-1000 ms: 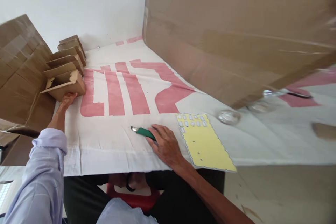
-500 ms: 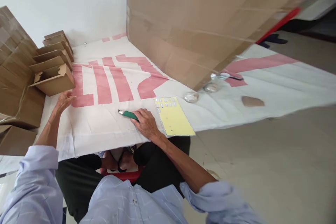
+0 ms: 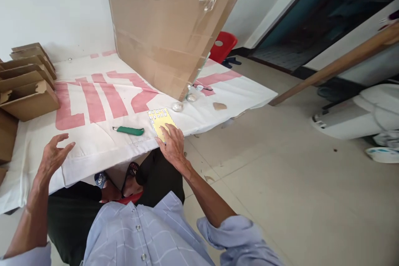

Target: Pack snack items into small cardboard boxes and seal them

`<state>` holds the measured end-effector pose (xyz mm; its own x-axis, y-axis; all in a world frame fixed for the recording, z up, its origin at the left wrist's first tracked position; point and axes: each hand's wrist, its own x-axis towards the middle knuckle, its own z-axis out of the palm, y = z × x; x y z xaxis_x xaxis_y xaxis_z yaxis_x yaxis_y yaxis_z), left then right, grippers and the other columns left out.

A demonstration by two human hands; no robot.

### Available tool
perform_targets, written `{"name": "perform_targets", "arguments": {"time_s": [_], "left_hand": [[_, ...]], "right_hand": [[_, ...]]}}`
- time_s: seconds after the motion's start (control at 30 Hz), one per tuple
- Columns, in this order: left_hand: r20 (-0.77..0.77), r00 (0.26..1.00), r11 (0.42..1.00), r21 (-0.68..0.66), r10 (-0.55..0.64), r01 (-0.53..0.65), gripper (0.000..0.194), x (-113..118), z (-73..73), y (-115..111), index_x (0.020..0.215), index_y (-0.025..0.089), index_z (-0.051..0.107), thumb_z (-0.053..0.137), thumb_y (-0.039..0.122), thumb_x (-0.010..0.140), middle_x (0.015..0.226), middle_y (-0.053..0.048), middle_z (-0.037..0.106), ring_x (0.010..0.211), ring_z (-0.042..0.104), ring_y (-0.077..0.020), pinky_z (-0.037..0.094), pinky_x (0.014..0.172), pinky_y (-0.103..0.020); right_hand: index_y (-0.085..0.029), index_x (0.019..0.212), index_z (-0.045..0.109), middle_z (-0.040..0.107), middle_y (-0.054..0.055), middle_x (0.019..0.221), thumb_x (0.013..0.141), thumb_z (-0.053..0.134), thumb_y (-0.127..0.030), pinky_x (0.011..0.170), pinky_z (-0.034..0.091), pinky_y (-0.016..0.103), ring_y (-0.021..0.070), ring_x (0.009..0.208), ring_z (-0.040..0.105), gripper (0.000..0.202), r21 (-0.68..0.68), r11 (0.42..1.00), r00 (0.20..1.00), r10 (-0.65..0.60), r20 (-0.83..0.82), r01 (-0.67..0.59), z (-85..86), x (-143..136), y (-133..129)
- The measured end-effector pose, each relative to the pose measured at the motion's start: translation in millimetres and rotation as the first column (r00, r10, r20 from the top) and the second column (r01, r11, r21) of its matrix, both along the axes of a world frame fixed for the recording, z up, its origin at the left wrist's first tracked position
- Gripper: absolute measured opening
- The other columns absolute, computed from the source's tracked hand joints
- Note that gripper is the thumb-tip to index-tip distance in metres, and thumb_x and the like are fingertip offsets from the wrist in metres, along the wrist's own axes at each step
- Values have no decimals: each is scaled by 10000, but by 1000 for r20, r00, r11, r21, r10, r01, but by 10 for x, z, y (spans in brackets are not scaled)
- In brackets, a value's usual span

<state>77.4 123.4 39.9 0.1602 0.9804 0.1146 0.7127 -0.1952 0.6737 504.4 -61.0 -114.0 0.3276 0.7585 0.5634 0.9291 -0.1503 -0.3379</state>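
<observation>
My right hand rests on the lower part of a yellow sheet at the table's front edge, its fingers apart. Small pale pieces sit in rows on the sheet's upper part. Left of the sheet, a green utility knife lies loose on the white cloth. My left hand is over the cloth at the left, thumb and fingers apart with nothing between them. Two rolls of clear tape lie beyond the sheet, at the foot of a large cardboard panel.
Several small open cardboard boxes stand in a row at the left. A brown scrap lies right of the tape. Behind the panel is a red chair. A wooden pole leans at the right.
The view has swung to the right. My right hand has let go of the green knife and moved onto the yellow sheet. My left hand has drawn back from the small boxes.
</observation>
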Motion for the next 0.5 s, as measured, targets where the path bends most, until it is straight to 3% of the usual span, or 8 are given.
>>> {"name": "perform_targets", "arguments": {"time_s": [0.1,0.2,0.5], "left_hand": [[61,997,998,-43,49,-46,655,-66,-29,-298,1205,217,784,806,625,694,1399,-141,796,768,738,-215,622,766,-360],[109,989,994,-48,102,-97,702,-82,-62,-528,1211,209,790,797,663,676,1390,-149,811,816,752,-238,622,773,-357],[153,974,982,-113,167,-150,816,-87,-231,-964,1219,207,798,783,754,614,1385,-167,816,844,754,-266,602,751,-379]], "right_hand": [[-139,1525,690,627,272,1617,1133,514,-451,1256,406,672,418,1534,528,531,-53,997,998,-59,-21,58,-165,143,-163],[-143,1500,717,647,267,1606,1130,501,-440,1267,409,647,401,1531,540,521,-90,995,998,-42,-41,39,-264,166,-101],[-164,1472,749,640,235,1633,1126,513,-385,1323,363,619,377,1554,531,473,-155,988,998,-2,-65,-8,-282,233,254]]}}
